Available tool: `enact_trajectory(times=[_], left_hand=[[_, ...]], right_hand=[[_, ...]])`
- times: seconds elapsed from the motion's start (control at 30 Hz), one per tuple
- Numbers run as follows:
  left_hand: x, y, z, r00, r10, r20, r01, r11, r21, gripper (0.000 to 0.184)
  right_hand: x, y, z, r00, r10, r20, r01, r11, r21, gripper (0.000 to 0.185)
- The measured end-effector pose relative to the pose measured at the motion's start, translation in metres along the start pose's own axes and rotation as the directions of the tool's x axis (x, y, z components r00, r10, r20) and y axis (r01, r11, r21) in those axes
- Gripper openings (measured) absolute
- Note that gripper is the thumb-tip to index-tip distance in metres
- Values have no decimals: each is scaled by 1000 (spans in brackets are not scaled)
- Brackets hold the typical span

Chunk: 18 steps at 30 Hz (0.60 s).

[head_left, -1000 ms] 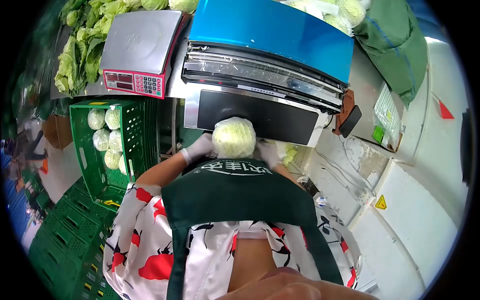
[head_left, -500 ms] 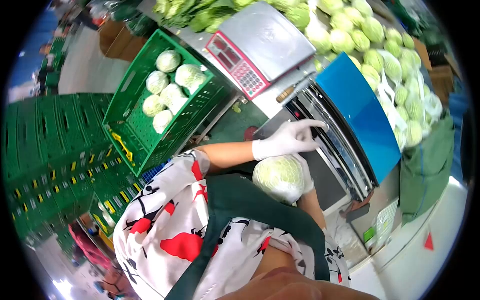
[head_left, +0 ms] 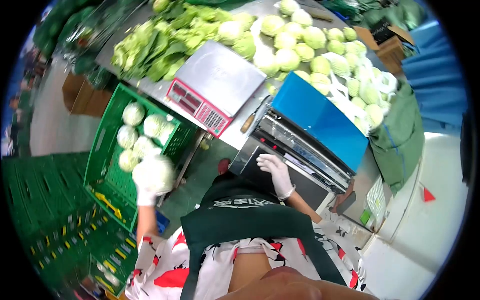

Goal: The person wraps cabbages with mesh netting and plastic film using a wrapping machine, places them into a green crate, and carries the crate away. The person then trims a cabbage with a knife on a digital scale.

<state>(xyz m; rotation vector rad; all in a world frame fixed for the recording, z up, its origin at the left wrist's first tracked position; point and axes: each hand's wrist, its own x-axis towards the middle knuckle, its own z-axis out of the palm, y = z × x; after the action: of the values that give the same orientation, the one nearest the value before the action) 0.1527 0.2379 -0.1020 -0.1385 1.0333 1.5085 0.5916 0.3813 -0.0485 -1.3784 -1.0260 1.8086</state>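
A wrapped cabbage (head_left: 155, 174), slightly blurred, is in my gloved left hand (head_left: 145, 194) at the near right side of the green crate (head_left: 92, 170). Several wrapped cabbages (head_left: 133, 114) lie inside that crate. My gloved right hand (head_left: 274, 170) rests with fingers spread over the black plate (head_left: 305, 190) of the wrapping machine, holding nothing. Behind the plate stands the machine's blue cover (head_left: 320, 125).
A red-and-silver scale (head_left: 222, 75) stands on the table, with leafy trimmings (head_left: 165, 42) and many cabbages (head_left: 287, 42) behind it. A wooden-handled tool (head_left: 247, 123) lies beside the scale. Stacked green crates (head_left: 40, 195) are at the left, a green sack (head_left: 397, 140) at the right.
The wrapped cabbage has moved from in front of my body left to the crate in my left hand. My right hand is now apart from it, over the plate. The view has turned.
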Motion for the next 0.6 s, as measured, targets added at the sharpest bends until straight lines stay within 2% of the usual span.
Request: enact_trajectory(times=[0.03, 0.07, 0.1, 0.2, 0.27, 0.3, 0.33, 0.37, 0.4, 0.43, 0.47, 0.5, 0.53, 0.57, 0.6], left_hand=[[-6, 29, -24, 987, 132, -96, -128, 991, 44, 58], [-15, 55, -50, 988, 154, -32, -154, 988, 10, 62], [-17, 78, -91, 925, 283, -255, -255, 957, 137, 63], [-45, 120, -112, 945, 268, -187, -230, 952, 204, 69], [-21, 147, -144, 783, 412, -466, -19, 764, 645, 73], [-3, 147, -136, 645, 630, -432, 99, 492, 865, 73], [17, 145, -128, 504, 812, -294, 265, 178, 948, 75], [52, 145, -122, 555, 820, -141, 61, 129, 990, 69], [86, 129, -86, 578, 810, -100, -224, 275, 935, 63], [120, 118, -51, 653, 756, 48, -347, 242, 906, 58], [137, 89, 24, 672, 719, 177, -475, 235, 848, 55], [147, 55, 105, 627, 678, 382, -600, 107, 793, 54], [147, 26, 181, 654, 572, 495, -627, 44, 778, 54], [147, -4, 258, 664, 451, 596, -665, -9, 747, 54], [150, -32, 318, 599, 351, 720, -736, -113, 668, 56]], right_hand=[[1, -2, -2, 1000, -14, 15, 14, 1000, 3, 25], [2, -3, -3, 1000, -20, 17, 20, 1000, -1, 24], [3, -3, -6, 1000, -13, 12, 13, 1000, -11, 24], [4, -2, -18, 1000, 12, -27, -13, 1000, -23, 24], [4, 6, -30, 999, 12, -41, -10, 999, 44, 24], [2, 1, -33, 999, 3, -51, 0, 999, 51, 24], [2, -1, -39, 999, -7, -53, 10, 999, 47, 24], [2, -5, -43, 997, -20, -70, 24, 999, 48, 24], [2, -11, -48, 996, -33, -86, 38, 998, 50, 24], [2, -19, -55, 993, -54, -101, 58, 997, 41, 23], [4, -27, -63, 987, -90, -135, 95, 995, 32, 22], [4, -35, -73, 978, -127, -167, 132, 991, 20, 22], [5, -43, -84, 967, -160, -198, 165, 986, 6, 21], [8, -54, -101, 941, -236, -243, 216, 971, -104, 19], [9, -71, -118, 891, -320, -321, 238, 933, -271, 19]])
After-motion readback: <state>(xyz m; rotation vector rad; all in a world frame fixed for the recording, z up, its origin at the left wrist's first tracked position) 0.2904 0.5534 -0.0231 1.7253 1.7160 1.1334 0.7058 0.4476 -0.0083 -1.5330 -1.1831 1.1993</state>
